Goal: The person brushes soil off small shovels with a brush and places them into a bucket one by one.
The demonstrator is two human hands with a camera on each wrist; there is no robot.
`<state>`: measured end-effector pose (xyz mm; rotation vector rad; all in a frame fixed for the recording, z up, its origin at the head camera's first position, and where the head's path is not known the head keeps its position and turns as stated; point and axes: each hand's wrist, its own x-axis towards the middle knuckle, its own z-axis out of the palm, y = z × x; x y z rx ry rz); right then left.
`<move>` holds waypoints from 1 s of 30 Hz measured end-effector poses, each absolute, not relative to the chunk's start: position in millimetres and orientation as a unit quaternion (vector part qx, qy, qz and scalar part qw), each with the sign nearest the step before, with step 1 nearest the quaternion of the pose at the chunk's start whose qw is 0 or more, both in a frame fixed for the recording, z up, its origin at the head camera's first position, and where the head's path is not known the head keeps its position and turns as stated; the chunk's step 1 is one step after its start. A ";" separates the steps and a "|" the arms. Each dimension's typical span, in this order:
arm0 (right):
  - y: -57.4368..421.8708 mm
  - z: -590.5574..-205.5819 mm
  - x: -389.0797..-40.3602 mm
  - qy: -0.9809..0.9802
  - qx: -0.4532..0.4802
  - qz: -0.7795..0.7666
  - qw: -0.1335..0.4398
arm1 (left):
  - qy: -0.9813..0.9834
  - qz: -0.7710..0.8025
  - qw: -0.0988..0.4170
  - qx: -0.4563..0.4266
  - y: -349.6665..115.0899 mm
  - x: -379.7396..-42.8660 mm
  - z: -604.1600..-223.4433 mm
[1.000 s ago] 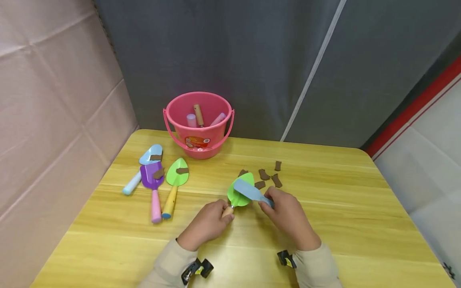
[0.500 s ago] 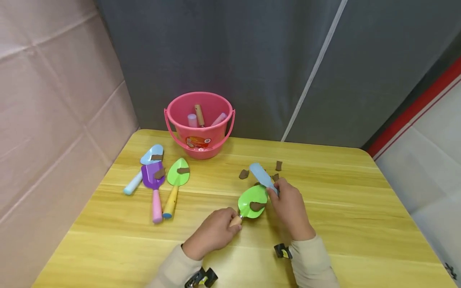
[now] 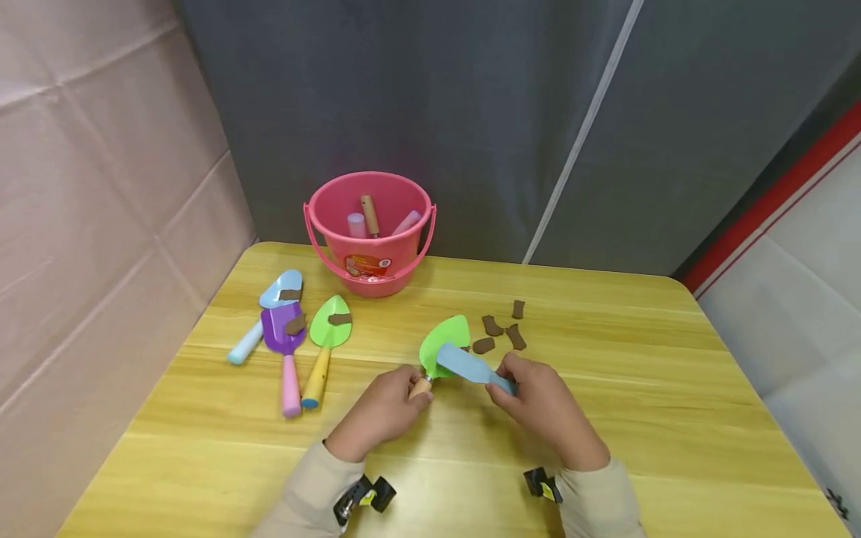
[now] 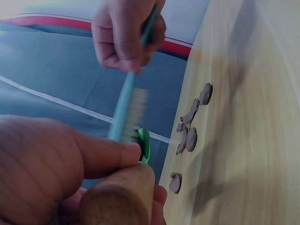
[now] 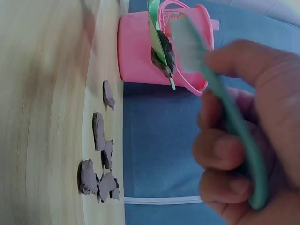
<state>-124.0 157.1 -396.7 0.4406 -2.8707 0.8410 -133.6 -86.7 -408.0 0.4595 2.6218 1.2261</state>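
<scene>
My left hand (image 3: 380, 407) grips the wooden handle (image 3: 420, 387) of a green leaf-shaped trowel (image 3: 445, 338), held above the table with its blade tilted. A dark brown clay-like lump (image 5: 165, 55) sits against the blade in the right wrist view. In my right hand (image 3: 546, 403) is a light blue brush (image 3: 467, 364). Its pale bristles (image 5: 185, 44) are blurred, and its head overlaps the trowel blade in the head view. Several flat brown pieces (image 3: 516, 336) lie on the table beyond the brush.
A pink bucket (image 3: 377, 258) with tool handles inside stands at the back. On the left lie a light blue trowel (image 3: 272, 295), a purple shovel (image 3: 276, 320) and a green trowel with yellow handle (image 3: 323, 329), each bearing a brown piece.
Since half a second ago, the trowel has moved left and away from me, and its blade has tilted. The brush has come left from above the loose pieces to overlap the blade.
</scene>
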 end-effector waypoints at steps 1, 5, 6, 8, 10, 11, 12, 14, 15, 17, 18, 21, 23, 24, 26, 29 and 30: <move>155.7 -396.9 -124.3 -0.949 0.146 0.275 0.052 | 0.889 0.417 0.105 0.158 -87.1 -133.6 -407.7; 151.6 -399.0 -128.5 -0.954 0.136 0.264 0.041 | 0.884 0.420 0.106 0.174 -86.7 -130.6 -407.4; 151.4 -400.0 -130.2 -0.955 0.130 0.261 0.048 | 0.880 0.425 0.114 0.179 -86.2 -129.3 -407.4; 152.5 -402.7 -134.2 -0.957 0.114 0.257 0.063 | 0.874 0.429 0.126 0.191 -84.1 -125.9 -407.2; 154.4 -406.1 -138.9 -0.958 0.100 0.256 0.084 | 0.869 0.432 0.134 0.200 -81.4 -122.6 -407.9; 155.4 -407.5 -141.0 -0.957 0.094 0.256 0.094 | 0.867 0.434 0.140 0.202 -80.0 -121.0 -408.4; 156.5 -408.6 -142.7 -0.957 0.089 0.256 0.105 | 0.866 0.435 0.144 0.203 -78.7 -119.6 -409.4; 158.6 -409.6 -144.6 -0.954 0.075 0.264 0.123 | 0.868 0.431 0.143 0.200 -77.1 -118.1 -411.1; 159.6 -409.4 -144.9 -0.951 0.066 0.270 0.133 | 0.869 0.431 0.143 0.195 -76.8 -118.1 -412.0; 162.2 -407.8 -144.2 -0.947 0.047 0.280 0.149 | 0.872 0.431 0.143 0.184 -77.5 -119.2 -412.6; 163.7 -406.9 -143.5 -0.946 0.037 0.283 0.156 | 0.873 0.429 0.143 0.180 -78.3 -120.3 -412.4; 167.4 -403.2 -139.9 -0.942 0.018 0.290 0.168 | 0.877 0.428 0.142 0.169 -81.8 -124.3 -410.0; 168.5 -401.3 -137.3 -0.942 0.027 0.293 0.159 | 0.877 0.429 0.141 0.164 -84.3 -126.8 -407.6; 168.5 -400.4 -135.7 -0.943 0.040 0.295 0.151 | 0.877 0.430 0.144 0.161 -85.3 -127.8 -406.6; 167.3 -399.4 -132.9 -0.943 0.078 0.298 0.125 | 0.876 0.431 0.145 0.159 -86.5 -129.3 -405.2; 163.8 -399.8 -130.4 -0.941 0.136 0.298 0.080 | 0.876 0.431 0.143 0.160 -86.8 -130.1 -404.7; 162.5 -400.0 -130.0 -0.941 0.146 0.296 0.071 | 0.875 0.433 0.146 0.161 -86.6 -130.1 -404.8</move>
